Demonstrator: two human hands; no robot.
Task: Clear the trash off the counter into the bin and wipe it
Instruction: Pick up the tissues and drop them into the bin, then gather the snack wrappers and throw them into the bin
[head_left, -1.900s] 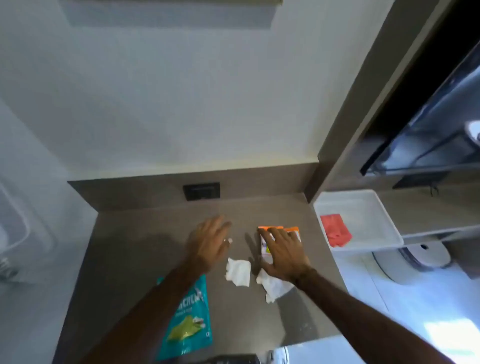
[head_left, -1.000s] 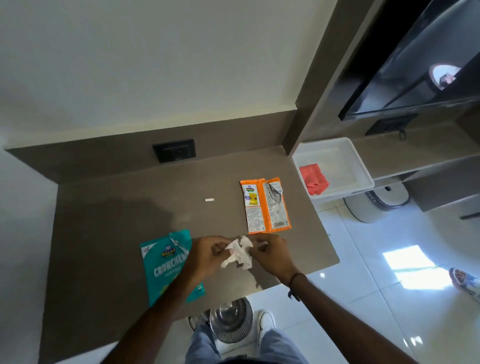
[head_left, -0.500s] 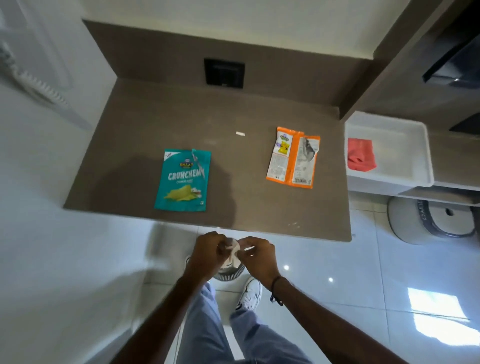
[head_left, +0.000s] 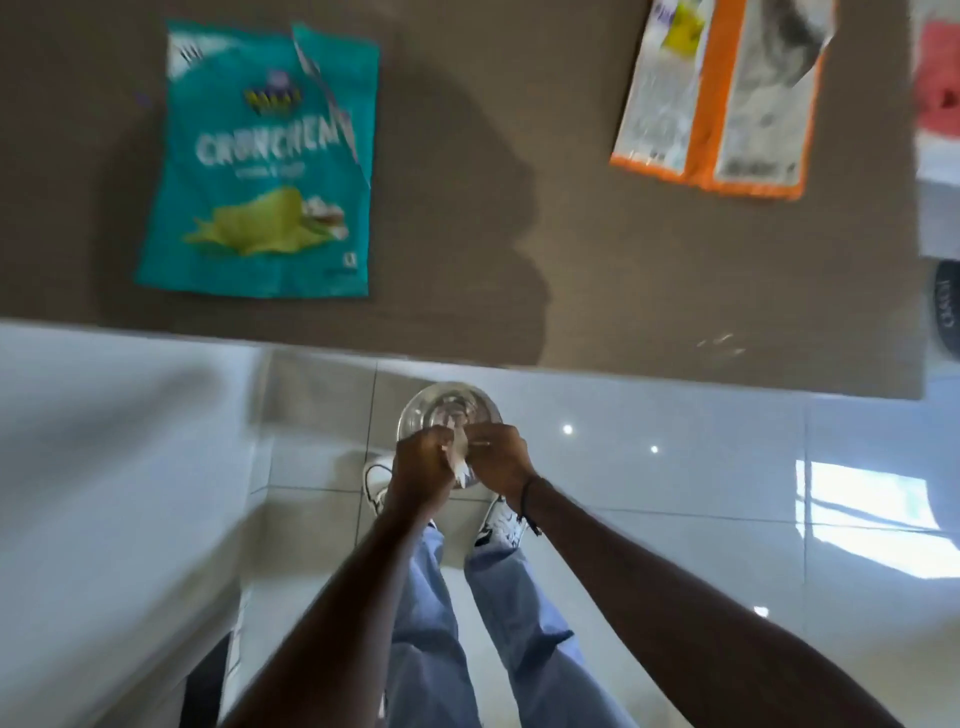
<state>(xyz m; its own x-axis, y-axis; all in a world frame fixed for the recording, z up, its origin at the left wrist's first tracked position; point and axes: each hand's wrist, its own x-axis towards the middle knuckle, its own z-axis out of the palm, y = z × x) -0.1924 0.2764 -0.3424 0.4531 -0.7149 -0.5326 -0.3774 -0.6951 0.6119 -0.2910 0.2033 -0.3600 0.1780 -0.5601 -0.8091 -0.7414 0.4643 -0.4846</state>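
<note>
My left hand (head_left: 420, 467) and my right hand (head_left: 500, 461) are pressed together below the counter edge, both pinching crumpled white tissue (head_left: 459, 456). They hover right over a small round metal bin (head_left: 448, 410) on the floor between my feet. On the brown counter (head_left: 519, 234) a teal chip bag (head_left: 260, 166) lies flat at the left. An orange snack wrapper (head_left: 719, 98) lies flat at the right.
A red cloth (head_left: 937, 98) lies in a white tray (head_left: 937, 161) at the counter's right end. A dark round object (head_left: 946, 317) sits on the floor below it. Glossy white floor tiles surround my shoes (head_left: 496, 522). A white wall runs along the left.
My hands gathered the tissues off the counter, pulled back past its edge and lowered over the bin. The view tilted down and closer.
</note>
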